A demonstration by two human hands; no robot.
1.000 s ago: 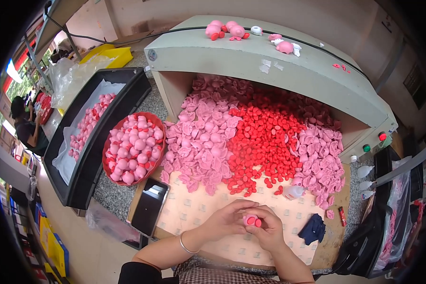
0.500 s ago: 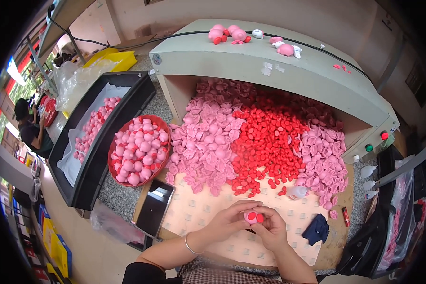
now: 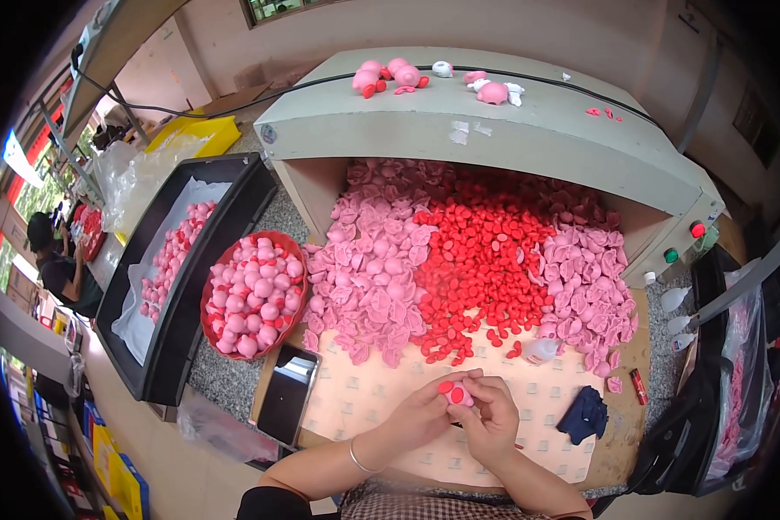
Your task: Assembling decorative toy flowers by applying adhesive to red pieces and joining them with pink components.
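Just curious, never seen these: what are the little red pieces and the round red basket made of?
Red pieces: probably soft plastic or rubber, matte, evenly coloured, moulded alike. Red basket: likely rigid plastic, with a smooth, slightly glossy rim.

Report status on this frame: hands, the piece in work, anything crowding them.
Left hand and right hand together, both pinching one small pink piece with red parts. Over the patterned mat. Loose red pieces just ahead, not touching.

Between my fingertips sits a small pink toy piece (image 3: 459,395) with a red bit on its upper left. I hold it just above the pale patterned sheet (image 3: 364,399), near the loose red pieces (image 3: 485,260).
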